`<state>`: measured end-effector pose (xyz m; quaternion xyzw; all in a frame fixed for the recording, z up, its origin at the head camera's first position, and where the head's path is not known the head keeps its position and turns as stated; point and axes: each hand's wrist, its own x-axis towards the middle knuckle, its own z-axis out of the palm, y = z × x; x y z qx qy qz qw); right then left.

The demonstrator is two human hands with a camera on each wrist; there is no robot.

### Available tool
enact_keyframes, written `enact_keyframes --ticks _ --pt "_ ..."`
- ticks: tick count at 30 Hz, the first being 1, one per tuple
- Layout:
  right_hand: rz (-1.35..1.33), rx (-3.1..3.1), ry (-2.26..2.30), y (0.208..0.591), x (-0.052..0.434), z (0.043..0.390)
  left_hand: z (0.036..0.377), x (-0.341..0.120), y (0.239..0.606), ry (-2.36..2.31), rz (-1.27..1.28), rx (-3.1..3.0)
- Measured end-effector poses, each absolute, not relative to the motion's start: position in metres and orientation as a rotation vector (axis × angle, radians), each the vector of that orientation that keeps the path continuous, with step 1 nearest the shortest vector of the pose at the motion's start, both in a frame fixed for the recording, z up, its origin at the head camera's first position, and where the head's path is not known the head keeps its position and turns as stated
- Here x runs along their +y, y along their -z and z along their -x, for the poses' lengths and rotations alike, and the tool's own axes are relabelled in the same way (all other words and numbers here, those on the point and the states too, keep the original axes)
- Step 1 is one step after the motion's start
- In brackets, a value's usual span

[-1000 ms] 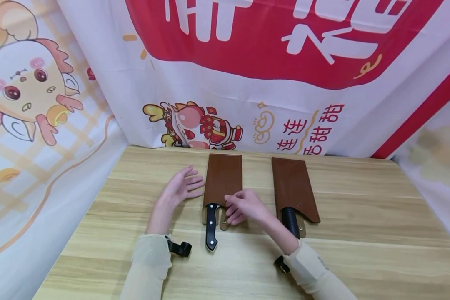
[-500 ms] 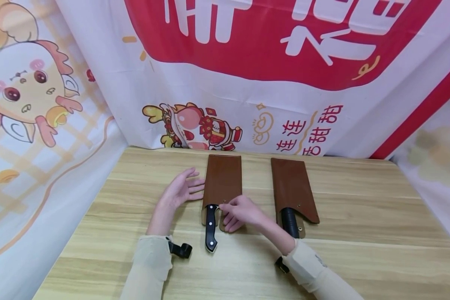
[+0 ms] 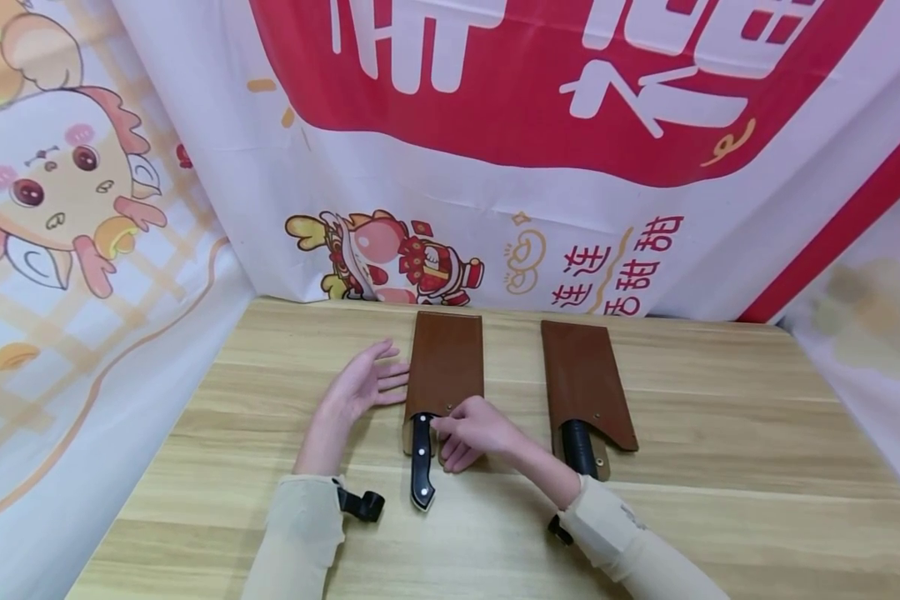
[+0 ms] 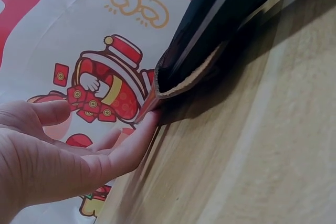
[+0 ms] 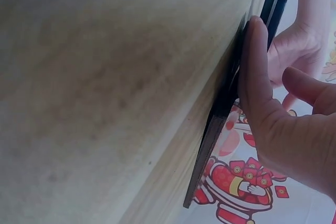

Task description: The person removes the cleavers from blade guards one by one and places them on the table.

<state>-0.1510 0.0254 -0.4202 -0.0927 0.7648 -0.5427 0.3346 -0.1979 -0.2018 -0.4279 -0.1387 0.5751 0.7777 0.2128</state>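
Left hand (image 3: 360,385): fingers straight, fingertips against the left edge of the brown leather sheath (image 3: 446,363).
Right hand (image 3: 474,430): fingers curled, pressing the sheath's open lower end beside the black knife handle (image 3: 421,460).
Sheath: flat on the wooden table (image 3: 720,467), between both hands.

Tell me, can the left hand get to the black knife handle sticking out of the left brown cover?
Probably yes. The left hand lies open beside the left cover, and the black handle sticks out just below it. The right hand rests on the handle's other side.
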Motion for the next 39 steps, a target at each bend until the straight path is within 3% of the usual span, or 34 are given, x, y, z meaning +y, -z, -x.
enact_keyframes --ticks 32,39 --pt "0.278 1.853 1.437 0.422 0.025 0.149 0.196 -0.171 0.437 -1.823 0.256 2.063" --pt "0.306 1.905 1.457 0.417 0.026 0.146 0.198 -0.173 0.435 -1.996 0.387 1.999"
